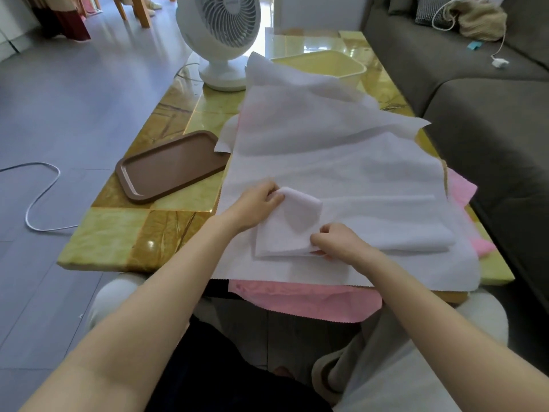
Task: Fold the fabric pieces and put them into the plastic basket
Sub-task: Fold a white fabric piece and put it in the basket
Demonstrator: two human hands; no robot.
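White, thin fabric sheets [326, 162] lie in a loose stack across a glossy yellow and brown stone-patterned table [124, 242]. Several layers overlap, and their exact number cannot be told. On top of the stack, toward the near edge, lies one folded white fabric piece [386, 230], a long flat band. Two bare hands work on its left end. The left hand [255, 205], at 10 o'clock from that end, pinches a turned-up corner of the piece between thumb and fingers. The right hand [338, 240], at 5 o'clock, has its fingers curled over the near edge, pinching the layers together. Pink fabric [306, 301] shows under the white stack in two places: hanging over the near table edge at 6 o'clock and peeking out at 3 o'clock. One pale yellow plastic basket [335, 66] stands at the far end of the table, at 12 o'clock, its near-left side overlapped by a white sheet. One brown rectangular plastic tray [169, 168] lies at 10 o'clock, a white sheet's corner over its right end. One white round table fan [219, 34] stands at 11 o'clock.
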